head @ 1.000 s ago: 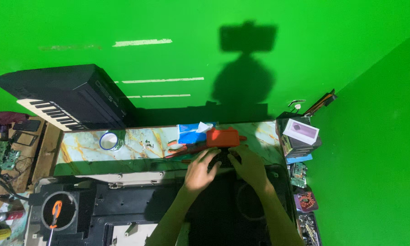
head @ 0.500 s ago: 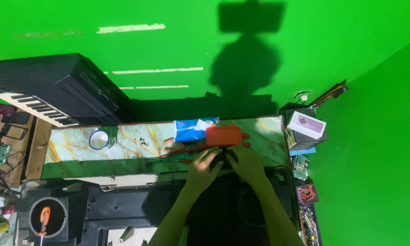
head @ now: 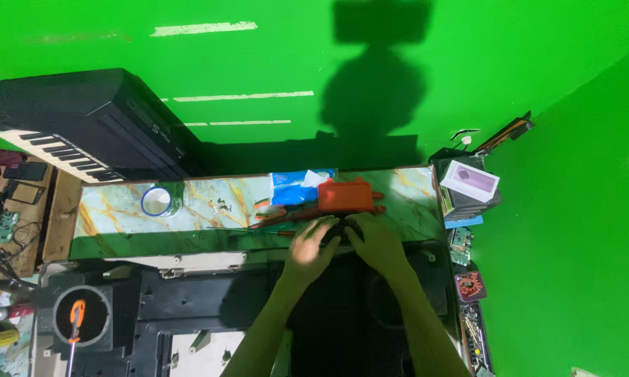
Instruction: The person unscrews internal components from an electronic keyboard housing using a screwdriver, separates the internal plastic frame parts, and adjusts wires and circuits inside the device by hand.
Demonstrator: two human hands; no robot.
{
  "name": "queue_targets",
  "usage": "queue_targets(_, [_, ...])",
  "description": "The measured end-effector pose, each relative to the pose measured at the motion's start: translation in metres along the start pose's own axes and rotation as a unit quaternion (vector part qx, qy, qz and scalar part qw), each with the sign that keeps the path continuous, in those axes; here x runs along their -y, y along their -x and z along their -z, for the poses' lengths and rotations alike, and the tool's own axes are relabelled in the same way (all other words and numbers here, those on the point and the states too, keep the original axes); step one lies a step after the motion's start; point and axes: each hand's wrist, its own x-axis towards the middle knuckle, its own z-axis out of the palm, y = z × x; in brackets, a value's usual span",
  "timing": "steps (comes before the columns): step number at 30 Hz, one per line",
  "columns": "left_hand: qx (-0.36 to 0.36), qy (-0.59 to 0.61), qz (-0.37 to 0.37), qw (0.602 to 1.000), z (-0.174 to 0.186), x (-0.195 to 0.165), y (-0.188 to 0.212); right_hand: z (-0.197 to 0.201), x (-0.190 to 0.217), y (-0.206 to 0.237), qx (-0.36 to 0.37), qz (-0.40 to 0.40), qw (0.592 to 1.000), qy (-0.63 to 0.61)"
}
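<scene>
From the head view I see my left hand (head: 313, 244) and right hand (head: 374, 242) closed together around a small black object (head: 337, 231) at the near edge of the marble worktop (head: 189, 213). My fingers hide most of it, so I cannot make out what it is. An orange case (head: 345, 196) lies just beyond.

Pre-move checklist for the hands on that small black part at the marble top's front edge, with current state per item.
1. Both hands on small black part: left hand, right hand - ok.
2. Grip firmness - cannot tell, fingers cover it.
3. Orange case apart from the hands - ok.
4. Red tools lie close to the left hand - not ok.
5. Tape roll far off on marble top - ok.
</scene>
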Motion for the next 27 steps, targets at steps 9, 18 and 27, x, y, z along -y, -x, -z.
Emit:
queue_targets(9, [0.038,0.029,0.053,0.997,0.037,-0.031,0.011,0.015,0.028,0.015,-0.017,0.015,1.000,-0.016])
queue_targets(18, [-0.021,0.001,-0.039,0.999,0.064,-0.049,0.034,0.021,0.062,0.043,-0.043,0.049,0.998,0.016])
queue_targets(27, [-0.003,-0.015,-0.069,0.998,0.089,-0.053,0.058,0.023,0.112,0.076,-0.103,0.036,0.994,0.004])
